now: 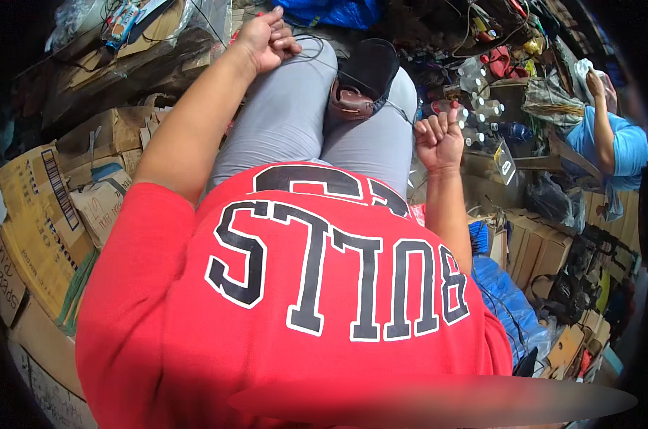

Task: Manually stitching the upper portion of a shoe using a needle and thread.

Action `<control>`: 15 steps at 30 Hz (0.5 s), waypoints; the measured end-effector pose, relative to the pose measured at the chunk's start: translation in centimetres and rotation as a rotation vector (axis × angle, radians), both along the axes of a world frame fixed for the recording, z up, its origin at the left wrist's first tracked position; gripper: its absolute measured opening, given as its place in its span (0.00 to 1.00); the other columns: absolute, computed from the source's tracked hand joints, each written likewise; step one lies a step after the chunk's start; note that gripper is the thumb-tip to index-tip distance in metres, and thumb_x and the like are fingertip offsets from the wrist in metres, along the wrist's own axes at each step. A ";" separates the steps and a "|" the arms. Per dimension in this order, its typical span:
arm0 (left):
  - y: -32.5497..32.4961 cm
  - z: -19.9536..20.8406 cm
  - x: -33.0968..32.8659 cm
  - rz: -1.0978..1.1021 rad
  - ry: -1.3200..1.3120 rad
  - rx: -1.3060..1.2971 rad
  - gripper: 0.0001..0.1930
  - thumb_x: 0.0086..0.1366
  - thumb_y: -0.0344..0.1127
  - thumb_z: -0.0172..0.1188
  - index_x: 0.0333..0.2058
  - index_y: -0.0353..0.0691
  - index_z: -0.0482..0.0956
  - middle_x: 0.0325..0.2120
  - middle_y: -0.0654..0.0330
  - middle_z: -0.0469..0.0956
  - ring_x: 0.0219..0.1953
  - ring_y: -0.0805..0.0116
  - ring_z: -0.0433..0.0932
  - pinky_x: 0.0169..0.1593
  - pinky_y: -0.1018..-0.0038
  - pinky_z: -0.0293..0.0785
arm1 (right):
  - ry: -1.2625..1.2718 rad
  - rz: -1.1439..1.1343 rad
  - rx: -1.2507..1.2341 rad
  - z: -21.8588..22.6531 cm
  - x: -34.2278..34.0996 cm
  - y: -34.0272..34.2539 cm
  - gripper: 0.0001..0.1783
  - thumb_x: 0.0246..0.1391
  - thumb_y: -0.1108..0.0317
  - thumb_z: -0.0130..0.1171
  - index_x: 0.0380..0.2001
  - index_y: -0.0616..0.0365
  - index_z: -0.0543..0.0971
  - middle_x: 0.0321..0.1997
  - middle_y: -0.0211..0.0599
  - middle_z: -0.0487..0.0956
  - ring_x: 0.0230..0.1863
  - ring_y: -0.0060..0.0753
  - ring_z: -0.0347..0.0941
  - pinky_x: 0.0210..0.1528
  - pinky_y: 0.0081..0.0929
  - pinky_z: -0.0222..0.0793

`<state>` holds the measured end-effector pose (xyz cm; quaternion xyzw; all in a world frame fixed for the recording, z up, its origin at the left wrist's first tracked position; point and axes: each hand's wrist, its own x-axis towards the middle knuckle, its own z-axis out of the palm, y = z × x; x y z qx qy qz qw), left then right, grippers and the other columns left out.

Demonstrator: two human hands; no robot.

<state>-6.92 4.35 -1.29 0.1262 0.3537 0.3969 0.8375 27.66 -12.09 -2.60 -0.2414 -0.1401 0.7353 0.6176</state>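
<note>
A black and brown shoe (pixel 367 68) is wedged between my knees, its brown leather end with stitching turned toward me. A thin dark thread (pixel 406 113) runs from the shoe out to both sides, and a loose loop of it lies over my left knee. My left hand (pixel 267 43) is closed on the thread beyond that knee, fingers curled. Beside my right thigh, my right hand (pixel 440 139) is also closed, with the thread's other side leading to it. The hands are spread wide apart, and the thread ends inside them are hidden.
Cardboard boxes (pixel 38 222) crowd my left side. Several plastic bottles (pixel 485 107) stand to the right, past my right hand. Farther right is another person in a blue shirt (pixel 624 143), one hand raised with something white. Blue plastic (pixel 499 293) lies beside my right arm.
</note>
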 end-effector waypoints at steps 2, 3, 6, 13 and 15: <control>0.3 1.2 -0.4 -0.133 0.176 0.114 0.23 0.67 0.49 0.47 0.15 0.42 0.65 0.17 0.60 0.71 0.24 0.68 0.73 0.42 0.68 0.70 | -0.173 -0.080 -0.174 0.6 0.3 -0.4 0.24 0.60 0.48 0.45 0.16 0.52 0.65 0.15 0.28 0.64 0.21 0.29 0.63 0.39 0.31 0.66; 0.8 2.1 -0.8 -0.177 0.456 0.228 0.22 0.67 0.49 0.47 0.18 0.40 0.69 0.23 0.57 0.75 0.30 0.66 0.76 0.43 0.67 0.71 | -0.258 0.089 -0.106 -1.0 3.4 -1.3 0.15 0.56 0.55 0.55 0.31 0.57 0.75 0.33 0.38 0.76 0.42 0.38 0.72 0.53 0.37 0.65; 1.5 1.4 -6.0 -0.245 0.961 0.396 0.19 0.66 0.47 0.47 0.32 0.36 0.78 0.34 0.53 0.78 0.39 0.61 0.78 0.43 0.67 0.73 | -1.510 0.291 -0.262 -1.8 7.3 -2.6 0.23 0.49 0.66 0.62 0.49 0.61 0.73 0.49 0.45 0.75 0.55 0.39 0.67 0.57 0.36 0.61; -11.9 6.1 5.6 -0.456 1.347 1.687 0.20 0.47 0.43 0.67 0.37 0.40 0.77 0.33 0.54 0.75 0.35 0.57 0.77 0.42 0.66 0.71 | -1.267 0.384 0.216 7.6 -2.2 5.9 0.40 0.42 0.71 0.68 0.61 0.47 0.64 0.38 0.28 0.67 0.34 0.17 0.63 0.36 0.15 0.63; -12.0 5.2 7.5 -0.474 1.386 1.781 0.20 0.45 0.45 0.68 0.35 0.40 0.76 0.31 0.54 0.74 0.34 0.57 0.76 0.41 0.66 0.71 | -1.427 0.470 0.291 6.8 -3.7 7.9 0.36 0.44 0.64 0.68 0.57 0.52 0.66 0.33 0.23 0.68 0.33 0.15 0.63 0.35 0.15 0.63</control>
